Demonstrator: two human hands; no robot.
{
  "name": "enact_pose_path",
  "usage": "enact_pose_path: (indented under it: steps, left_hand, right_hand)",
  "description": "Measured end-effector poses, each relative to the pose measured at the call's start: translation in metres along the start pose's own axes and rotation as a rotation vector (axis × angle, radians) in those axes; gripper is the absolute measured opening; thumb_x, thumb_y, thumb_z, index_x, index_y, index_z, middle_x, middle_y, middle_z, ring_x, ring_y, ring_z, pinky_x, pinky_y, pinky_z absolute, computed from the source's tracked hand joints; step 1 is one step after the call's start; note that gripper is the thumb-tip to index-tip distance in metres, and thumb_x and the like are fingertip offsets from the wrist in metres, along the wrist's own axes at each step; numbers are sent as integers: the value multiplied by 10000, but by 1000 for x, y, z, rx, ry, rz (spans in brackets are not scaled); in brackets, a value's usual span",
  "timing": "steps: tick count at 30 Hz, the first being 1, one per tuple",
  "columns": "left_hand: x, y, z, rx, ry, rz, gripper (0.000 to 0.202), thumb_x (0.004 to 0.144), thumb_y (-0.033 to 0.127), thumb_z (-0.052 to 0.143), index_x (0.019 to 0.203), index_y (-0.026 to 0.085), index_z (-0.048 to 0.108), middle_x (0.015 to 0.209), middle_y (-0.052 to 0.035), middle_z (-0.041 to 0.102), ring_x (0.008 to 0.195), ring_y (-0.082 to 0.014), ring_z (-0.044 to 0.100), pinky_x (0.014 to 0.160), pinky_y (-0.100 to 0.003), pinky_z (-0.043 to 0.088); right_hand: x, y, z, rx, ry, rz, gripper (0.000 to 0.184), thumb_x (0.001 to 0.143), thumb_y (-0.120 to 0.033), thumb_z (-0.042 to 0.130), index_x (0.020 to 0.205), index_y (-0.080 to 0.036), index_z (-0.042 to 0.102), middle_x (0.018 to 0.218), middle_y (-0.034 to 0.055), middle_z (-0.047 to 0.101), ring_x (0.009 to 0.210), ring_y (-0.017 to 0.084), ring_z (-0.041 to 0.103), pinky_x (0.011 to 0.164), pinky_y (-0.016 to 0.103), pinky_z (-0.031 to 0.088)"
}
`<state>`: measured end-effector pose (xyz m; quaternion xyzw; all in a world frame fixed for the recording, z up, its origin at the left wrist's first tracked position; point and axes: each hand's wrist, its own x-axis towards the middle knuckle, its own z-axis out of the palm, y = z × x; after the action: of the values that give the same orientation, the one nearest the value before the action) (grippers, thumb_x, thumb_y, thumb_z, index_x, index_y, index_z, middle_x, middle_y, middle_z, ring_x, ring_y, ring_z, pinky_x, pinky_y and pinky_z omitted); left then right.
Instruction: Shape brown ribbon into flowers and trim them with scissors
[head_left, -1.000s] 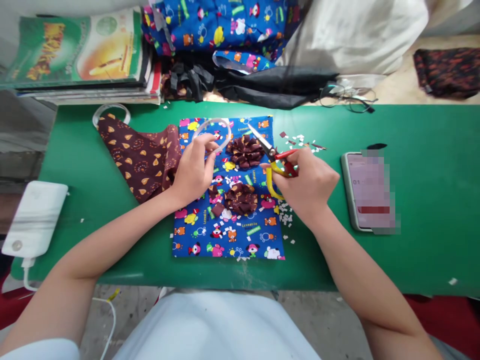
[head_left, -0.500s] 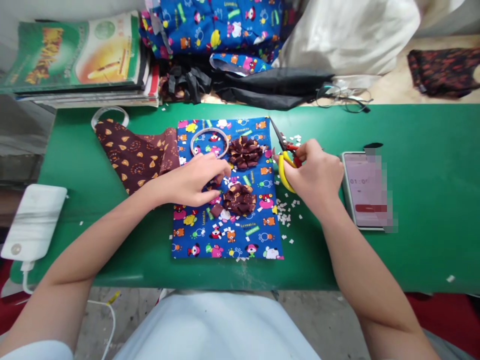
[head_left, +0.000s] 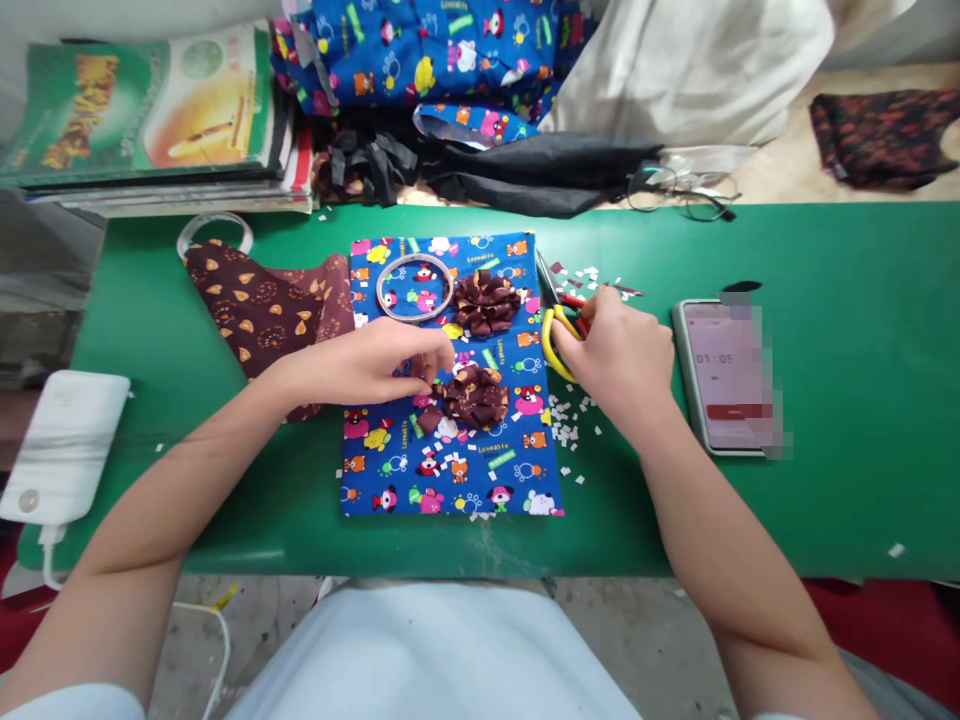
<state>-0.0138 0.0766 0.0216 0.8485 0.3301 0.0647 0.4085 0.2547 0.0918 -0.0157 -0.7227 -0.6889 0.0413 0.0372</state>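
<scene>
My left hand point(head_left: 379, 362) is over a blue cartoon-print fabric sheet point(head_left: 450, 490), fingers curled and thumb drawn in around a small brown fabric strip point(head_left: 423, 370); the fingers partly hide it. Right beside it lies a brown fabric flower point(head_left: 476, 397), gathered in loops, with a second brown flower point(head_left: 487, 302) above it on the sheet. A narrow tape roll point(head_left: 415, 288) rests near the sheet's top. At the sheet's right edge my right hand point(head_left: 622, 350) is closed round scissors point(head_left: 559, 335) with yellow and red handles, blades pointing away.
Patterned brown cloth point(head_left: 259, 310) and a white ring point(head_left: 216, 222) lie left, near a white power bank point(head_left: 67, 445) with a cable. A phone point(head_left: 724, 375) lies right. Pale scraps point(head_left: 566, 425) dot the green table. Books point(head_left: 150, 110), bundled fabric point(head_left: 420, 60) and glasses point(head_left: 682, 195) line the back.
My left hand has dipped slightly toward me, its thumb and fingers drawing together. My right hand has shifted a little left with the scissors, whose handles now sit at the sheet's edge.
</scene>
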Motion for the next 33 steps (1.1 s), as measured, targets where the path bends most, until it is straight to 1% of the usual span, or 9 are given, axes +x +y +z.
enact_pose_path:
  steps: [4, 6, 9, 12, 15, 18, 20, 26, 33]
  left_hand:
    - [10, -3, 16, -316, 347, 5, 148, 794, 190, 629, 918, 185, 547, 825, 3, 647, 744, -103, 629, 700, -244, 522]
    - [18, -7, 28, -478, 526, 4, 216, 740, 206, 695, 886, 196, 536, 815, 12, 650, 721, -102, 643, 657, -236, 540]
    - [29, -11, 43, -585, 620, -47, 244, 730, 248, 716, 879, 205, 528, 743, 24, 654, 607, -94, 634, 550, -230, 538]
    - [37, -11, 53, -613, 689, -72, 247, 737, 271, 718, 850, 208, 507, 730, 22, 662, 608, -92, 639, 497, -208, 515]
    - [41, -7, 57, -622, 746, -85, 267, 729, 279, 733, 829, 209, 496, 721, 26, 665, 615, -88, 643, 499, -199, 509]
    - [42, -5, 58, -632, 772, -76, 309, 714, 324, 756, 825, 209, 491, 707, 34, 662, 609, -86, 644, 514, -201, 512]
    - [42, -5, 59, -657, 771, -69, 338, 702, 357, 767, 826, 206, 491, 702, 38, 660, 605, -84, 642, 518, -198, 511]
    - [41, -4, 60, -637, 779, -54, 360, 698, 386, 773, 844, 205, 499, 728, 32, 653, 606, -73, 625, 515, -195, 503]
    - [39, -2, 61, -583, 751, -55, 321, 718, 353, 756, 853, 200, 508, 751, 28, 643, 604, -63, 604, 522, -194, 506]
  right_hand:
    - [-1, 0, 2, -2, 2, -9, 347, 804, -481, 530, 933, -159, 544, 718, 118, 606, 644, 237, 538, 565, 318, 309]
    - [-1, 2, 5, 23, 47, -37, 325, 780, -463, 556, 903, -162, 544, 712, 114, 592, 666, 241, 533, 566, 321, 322]
    - [-3, 4, 11, 66, 178, -123, 299, 747, -419, 588, 893, -162, 544, 779, 130, 591, 762, 261, 530, 583, 333, 355]
    - [-7, 2, 10, 118, 280, -231, 245, 757, -366, 581, 896, -167, 555, 880, 150, 592, 873, 290, 522, 645, 378, 403]
    - [-13, -7, 4, 266, 281, -378, 103, 805, -268, 531, 862, -203, 585, 914, 119, 611, 917, 282, 539, 772, 441, 428]
    - [-22, -19, 0, 530, 238, -538, 129, 855, -245, 488, 845, -240, 617, 892, 62, 651, 898, 240, 580, 832, 434, 439]
    - [-28, -28, 0, 687, 238, -571, 116, 863, -279, 527, 832, -240, 632, 861, 39, 674, 856, 213, 603, 817, 402, 457]
    - [-38, -42, 7, 968, 146, -421, 113, 828, -293, 622, 740, -225, 643, 765, 13, 690, 725, 162, 622, 698, 320, 494]
    - [-38, -42, 16, 1093, 76, -319, 103, 824, -305, 630, 785, -215, 660, 797, 6, 687, 674, 130, 605, 640, 283, 498]
